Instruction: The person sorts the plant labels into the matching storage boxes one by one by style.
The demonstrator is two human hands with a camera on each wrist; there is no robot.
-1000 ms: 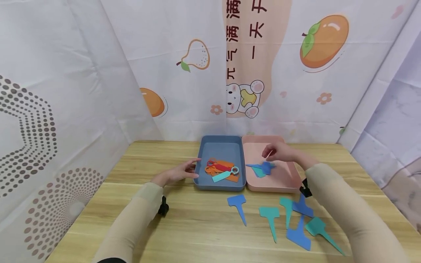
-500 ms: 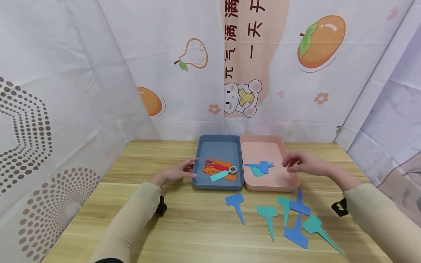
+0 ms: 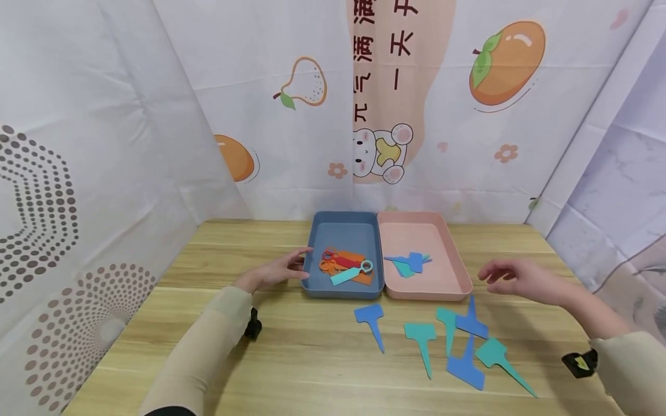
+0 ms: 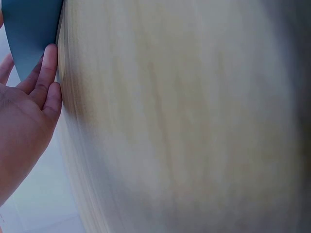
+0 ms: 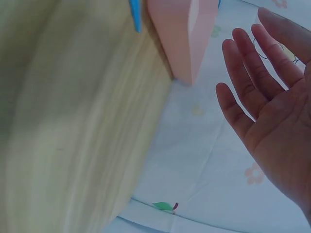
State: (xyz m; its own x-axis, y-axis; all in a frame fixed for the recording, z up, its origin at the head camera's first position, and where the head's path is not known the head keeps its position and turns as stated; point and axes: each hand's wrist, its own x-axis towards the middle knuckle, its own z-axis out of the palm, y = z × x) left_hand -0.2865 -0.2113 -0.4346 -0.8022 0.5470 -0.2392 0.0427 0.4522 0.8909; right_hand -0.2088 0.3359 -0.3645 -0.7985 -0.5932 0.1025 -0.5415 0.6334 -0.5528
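My left hand rests its fingertips on the left wall of a blue tray; in the left wrist view its fingers lie against that wall. Inside are orange and red tags with ring ends, topped by a turquoise one. To the right, touching it, stands a pink tray holding a small pile of blue and green T-shaped plant labels. My right hand hovers right of the pink tray with nothing in it; the right wrist view shows its fingers loosely spread.
In front of the trays several T-shaped labels lie on the wooden table: a blue label alone at left, a green label, and an overlapping group by a blue label. A printed curtain hangs behind the table.
My right hand has moved from over the label pile in the pink tray, across its right rim, to the right and toward me. My left hand stays at the blue tray.
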